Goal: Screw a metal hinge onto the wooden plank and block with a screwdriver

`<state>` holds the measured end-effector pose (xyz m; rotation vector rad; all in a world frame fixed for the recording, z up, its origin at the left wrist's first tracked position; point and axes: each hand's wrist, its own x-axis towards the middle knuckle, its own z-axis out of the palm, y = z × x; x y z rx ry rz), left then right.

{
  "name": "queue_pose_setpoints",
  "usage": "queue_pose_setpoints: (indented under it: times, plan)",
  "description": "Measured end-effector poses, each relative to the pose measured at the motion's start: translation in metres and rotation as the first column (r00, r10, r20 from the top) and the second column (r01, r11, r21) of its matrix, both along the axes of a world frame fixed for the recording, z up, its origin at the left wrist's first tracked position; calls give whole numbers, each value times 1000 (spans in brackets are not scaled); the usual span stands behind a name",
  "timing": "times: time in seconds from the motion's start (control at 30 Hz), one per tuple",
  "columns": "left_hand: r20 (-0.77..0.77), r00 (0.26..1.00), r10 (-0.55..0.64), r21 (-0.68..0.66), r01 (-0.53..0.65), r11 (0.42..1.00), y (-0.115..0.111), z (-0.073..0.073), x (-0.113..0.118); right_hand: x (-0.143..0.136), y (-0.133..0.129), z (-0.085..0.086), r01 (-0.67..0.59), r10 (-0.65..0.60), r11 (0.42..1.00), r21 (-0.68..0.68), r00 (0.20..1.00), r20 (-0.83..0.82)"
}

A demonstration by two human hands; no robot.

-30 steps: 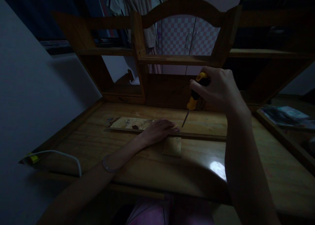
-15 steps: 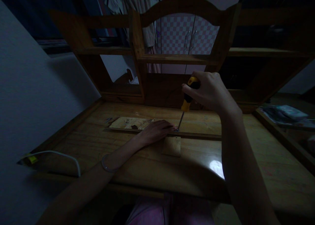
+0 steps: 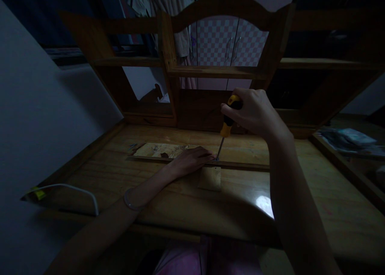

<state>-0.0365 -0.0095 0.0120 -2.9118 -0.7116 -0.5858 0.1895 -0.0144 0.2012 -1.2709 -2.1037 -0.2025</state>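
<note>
Screwdriver (image 3: 226,127): located near the centre of the frame, shaft tilted, tip down at a small metallic part (image 3: 216,159) on the long wooden board (image 3: 153,150). The right hand (image 3: 255,108) is closed around the upper handle. The left hand (image 3: 191,161) lies over the board beside the tip; whether its fingertips pinch anything cannot be told. The hands are apart. A small wooden piece (image 3: 210,179) lies just below the board on the bench (image 3: 126,178).

Handling: the screwdriver should be light and rigid, its thick handle affording a secure grip. Hold it by the handle — never by the narrow shaft, which may slip. The board appears stiff and thin; steady it flat, close to the tip, with fingers clear of the blade.

Change: one second earlier the tip hung above the board, farther right; it is now down at the metallic part. Against the half-second-earlier view, the right hand sits marginally lower — the left is virtually unchanged.
</note>
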Motion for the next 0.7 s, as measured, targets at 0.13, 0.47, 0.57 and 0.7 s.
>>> queue_pose_setpoints:
  times: [0.13, 0.47, 0.57, 0.7]
  plan:
    - [5, 1000, -19, 0, 19, 1000, 0, 0, -1, 1, 1, 0, 3, -3, 1000, -5, 1000, -12]
    - [35, 999, -14, 4, 14, 1000, 2, -4, -1, 2, -1, 0, 14, -14, 1000, -10, 1000, 8]
    - [35, 999, -17, 16, 16, 1000, 2, -4, -1, 3, -2, 2, 16, -16, 1000, -14, 1000, 4]
    - [17, 999, -30, 32, 30, 999, 2, -3, -2, 5, -3, 3, 14, -14, 1000, 6, 1000, 4]
